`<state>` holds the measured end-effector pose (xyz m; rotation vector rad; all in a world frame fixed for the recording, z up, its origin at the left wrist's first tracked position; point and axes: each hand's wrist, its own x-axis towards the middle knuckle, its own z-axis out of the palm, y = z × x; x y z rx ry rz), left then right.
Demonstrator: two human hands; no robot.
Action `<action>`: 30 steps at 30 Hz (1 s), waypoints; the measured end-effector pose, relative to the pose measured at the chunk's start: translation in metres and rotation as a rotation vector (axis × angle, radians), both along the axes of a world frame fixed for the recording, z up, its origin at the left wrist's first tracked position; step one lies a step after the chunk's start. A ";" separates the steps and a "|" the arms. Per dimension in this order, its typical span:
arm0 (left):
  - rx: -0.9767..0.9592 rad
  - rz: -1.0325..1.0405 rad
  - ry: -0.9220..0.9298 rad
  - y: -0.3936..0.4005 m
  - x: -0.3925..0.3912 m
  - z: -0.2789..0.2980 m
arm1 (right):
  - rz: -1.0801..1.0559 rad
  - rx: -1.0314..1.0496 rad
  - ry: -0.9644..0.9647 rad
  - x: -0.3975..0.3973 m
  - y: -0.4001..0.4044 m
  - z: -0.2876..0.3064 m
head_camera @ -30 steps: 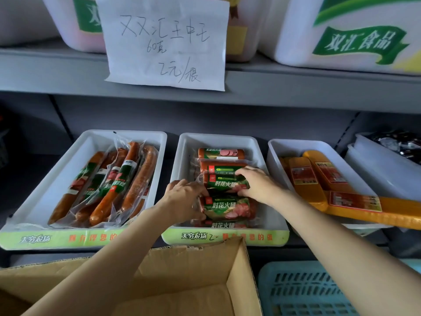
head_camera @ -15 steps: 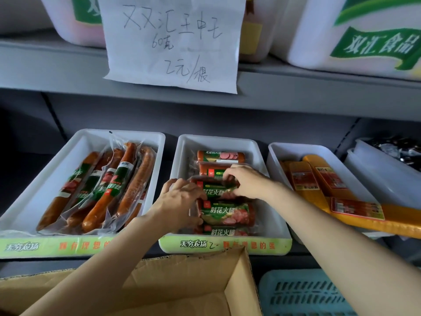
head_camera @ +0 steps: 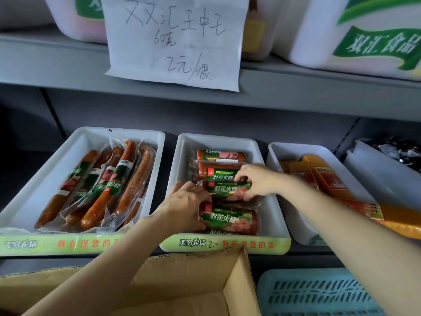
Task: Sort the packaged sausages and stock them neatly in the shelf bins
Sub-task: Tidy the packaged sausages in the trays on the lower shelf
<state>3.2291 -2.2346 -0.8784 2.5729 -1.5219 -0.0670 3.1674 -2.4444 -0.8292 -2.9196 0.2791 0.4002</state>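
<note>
The middle white bin [head_camera: 276, 220] holds several short ham sausages with green and red labels, laid crosswise in a row. Both hands hold one of them, the green-labelled ham sausage [head_camera: 225, 190] in the middle of the row. My left hand [head_camera: 185, 202] grips its left end and my right hand [head_camera: 257, 181] pinches its right end. Another ham sausage [head_camera: 227, 218] lies just in front of it, and two more [head_camera: 218, 173] lie behind. The left white bin [head_camera: 45, 176] holds several long vacuum-packed sausages [head_camera: 109, 185] lying lengthwise.
A right white bin [head_camera: 287, 151] holds long yellow-wrapped sausages [head_camera: 325, 176]. An open cardboard box [head_camera: 182, 286] sits below the shelf edge, a blue plastic basket [head_camera: 319, 293] beside it. A handwritten paper sign [head_camera: 175, 39] hangs from the upper shelf, which carries large white tubs [head_camera: 364, 33].
Both hands have stayed on the same ham sausage in the middle bin and shifted it slightly within the row. The camera has tilted and moved closer to the shelf.
</note>
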 end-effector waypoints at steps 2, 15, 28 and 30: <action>0.006 0.049 0.017 0.000 0.000 -0.001 | -0.015 0.015 -0.073 -0.006 0.003 -0.009; -0.317 0.176 0.130 0.001 0.015 0.009 | -0.072 0.155 -0.125 -0.002 0.002 -0.021; -0.244 0.178 0.240 -0.026 0.025 -0.008 | -0.159 0.109 -0.321 0.010 -0.033 -0.024; -0.253 0.182 0.265 -0.028 0.027 -0.007 | -0.138 0.077 -0.277 0.015 -0.035 -0.023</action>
